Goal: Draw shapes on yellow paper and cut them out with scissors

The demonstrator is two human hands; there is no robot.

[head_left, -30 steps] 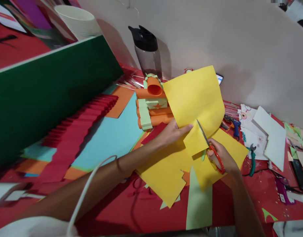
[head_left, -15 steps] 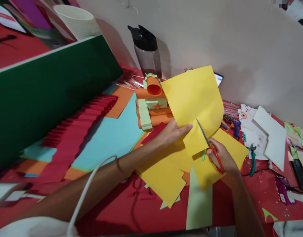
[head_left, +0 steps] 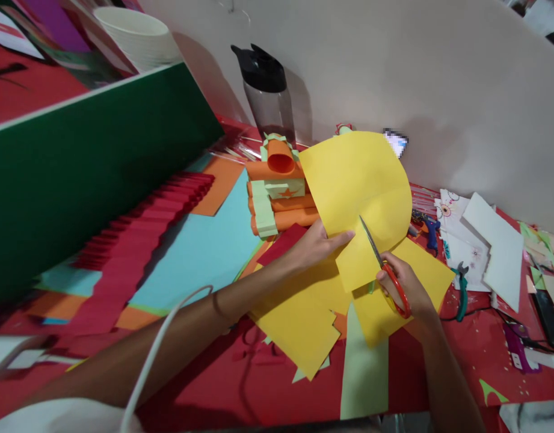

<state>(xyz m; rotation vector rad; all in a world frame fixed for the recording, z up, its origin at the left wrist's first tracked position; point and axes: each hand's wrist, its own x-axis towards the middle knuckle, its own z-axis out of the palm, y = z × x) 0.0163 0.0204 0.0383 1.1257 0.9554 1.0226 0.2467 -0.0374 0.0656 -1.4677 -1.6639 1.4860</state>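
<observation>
My left hand (head_left: 324, 240) grips a yellow paper sheet (head_left: 360, 174) by its left edge, thumb on top and fingers behind. The sheet is held up off the table and has a curved right side. In my right hand (head_left: 405, 288) are scissors with red handles (head_left: 396, 291), their blade lying across the lower part of the sheet and pointing up and left. More yellow paper (head_left: 299, 334) lies underneath, along with a pale green sheet (head_left: 367, 373). Behind my left hand sit orange paper rolls (head_left: 292, 219) wrapped with pale green strips.
A dark green board (head_left: 100, 162) stands at the left, with pleated red paper (head_left: 136, 234) before it. A water bottle (head_left: 267, 96) stands by the wall. Pliers (head_left: 461, 291), a blue glue gun (head_left: 432, 231) and white paper pieces (head_left: 495, 240) lie right. A white cable (head_left: 157, 343) crosses the front.
The upper edge of the yellow sheet has dropped and its top right now looks rounder, uncovering more of the phone behind. Both hands stay in nearly the same place.
</observation>
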